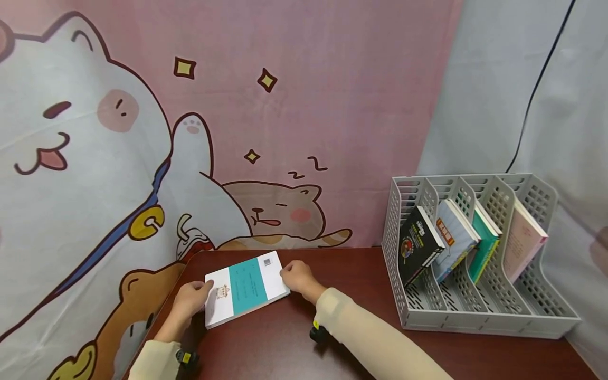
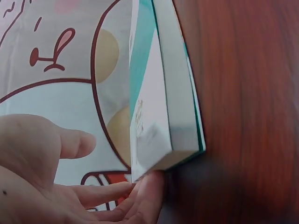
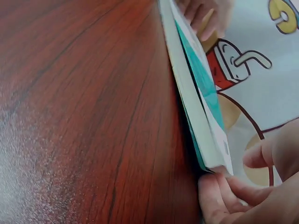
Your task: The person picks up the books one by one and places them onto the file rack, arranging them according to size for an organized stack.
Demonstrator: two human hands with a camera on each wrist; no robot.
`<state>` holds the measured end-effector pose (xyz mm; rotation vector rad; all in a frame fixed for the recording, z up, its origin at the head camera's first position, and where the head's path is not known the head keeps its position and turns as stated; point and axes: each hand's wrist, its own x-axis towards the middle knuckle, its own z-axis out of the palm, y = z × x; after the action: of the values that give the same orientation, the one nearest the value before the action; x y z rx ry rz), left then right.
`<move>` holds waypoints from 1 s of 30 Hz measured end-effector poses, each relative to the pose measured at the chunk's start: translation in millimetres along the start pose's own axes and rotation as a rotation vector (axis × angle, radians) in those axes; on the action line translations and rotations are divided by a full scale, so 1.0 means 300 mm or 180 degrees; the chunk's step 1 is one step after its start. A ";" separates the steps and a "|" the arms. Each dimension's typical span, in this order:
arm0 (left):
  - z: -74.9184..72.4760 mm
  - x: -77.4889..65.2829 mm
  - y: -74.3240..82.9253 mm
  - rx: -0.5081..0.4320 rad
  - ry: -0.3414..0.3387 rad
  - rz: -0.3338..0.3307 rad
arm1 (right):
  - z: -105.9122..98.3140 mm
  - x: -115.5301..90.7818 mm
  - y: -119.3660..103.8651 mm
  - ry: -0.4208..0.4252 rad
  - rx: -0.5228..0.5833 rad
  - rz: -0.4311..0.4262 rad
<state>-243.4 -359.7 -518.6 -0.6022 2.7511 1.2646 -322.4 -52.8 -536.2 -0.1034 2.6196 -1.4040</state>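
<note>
A thick book (image 1: pixel 247 289) with a white cover and a broad teal band lies flat, cover up, at the far left of the brown table. My left hand (image 1: pixel 191 298) is at its left short edge. In the left wrist view the fingertips (image 2: pixel 152 186) touch the book's lower corner, while the thumb (image 2: pixel 78 143) stands apart from the cover. At the right short edge is my right hand (image 1: pixel 300 277). Its fingertips (image 3: pixel 212 189) meet the book's end in the right wrist view, with the thumb (image 3: pixel 256 156) raised away from the cover.
On the right of the table (image 1: pixel 285 343) stands a grey slotted file rack (image 1: pixel 480 319). Its compartments hold a black book (image 1: pixel 418 245), a light blue book (image 1: pixel 451 237), a green book (image 1: pixel 484 240) and a pink book (image 1: pixel 522 243). A cartoon-print cloth (image 1: pixel 332 105) hangs behind the table.
</note>
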 end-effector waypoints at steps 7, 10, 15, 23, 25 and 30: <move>0.066 0.021 0.049 -0.0090 -0.0179 0.0112 | -0.069 -0.059 -0.006 -0.0366 0.1002 0.0365; 0.089 0.022 0.077 -0.0049 -0.0234 0.0177 | -0.095 -0.060 0.021 -0.0515 0.1210 0.0406; 0.121 0.010 0.109 -0.0108 -0.0295 0.0252 | -0.132 -0.067 0.068 -0.0612 0.1220 0.0380; 0.186 -0.009 0.152 -0.0249 -0.0358 0.0319 | -0.184 -0.117 0.103 -0.0414 0.1552 0.0069; 0.197 -0.018 0.167 -0.0313 -0.0371 0.0383 | -0.206 -0.134 0.109 -0.0348 0.1625 -0.0024; 0.223 -0.053 0.227 -0.0295 -0.0386 0.0524 | -0.280 -0.172 0.121 -0.0125 0.1826 -0.0068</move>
<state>-261.4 -264.9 -510.8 -0.2978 2.7011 1.4173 -286.2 43.5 -514.8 -0.0822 2.0864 -2.0655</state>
